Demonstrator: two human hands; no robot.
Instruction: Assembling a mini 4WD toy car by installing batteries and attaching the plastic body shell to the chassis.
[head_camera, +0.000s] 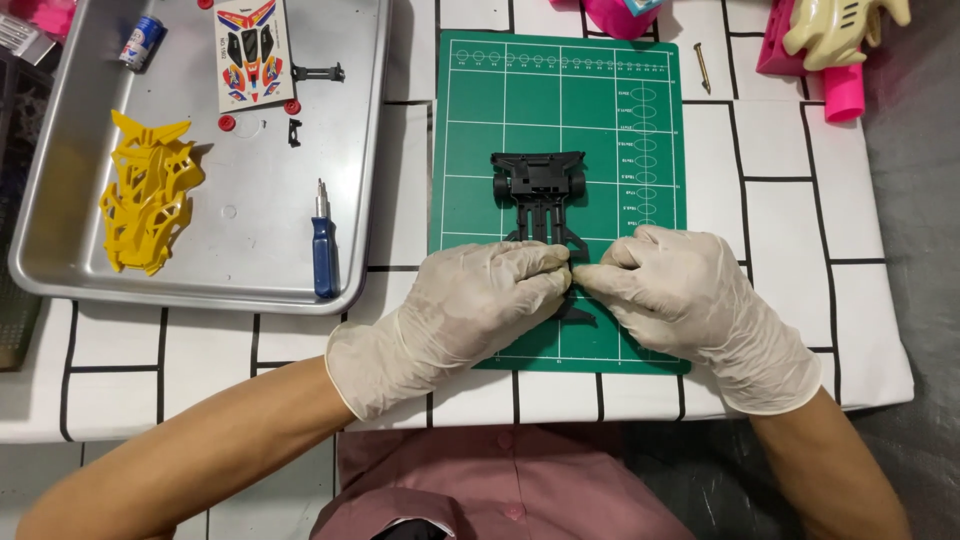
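Observation:
A black toy car chassis (541, 192) lies on a green cutting mat (600, 130), its far end fitted with two small black wheels. My left hand (470, 305) and my right hand (680, 290), both in pale gloves, meet over the chassis's near end, fingertips pinched together on it. What the fingertips press there is hidden. A small black piece of the chassis (578, 314) shows below the fingers.
A metal tray (370, 200) at the left holds a yellow car body shell (148, 192), a blue-handled screwdriver (323, 250), a sticker sheet (253, 52), small red and black parts and a small battery (140, 42). Pink and cream toys (830, 50) and a screw (702, 66) lie at the far right.

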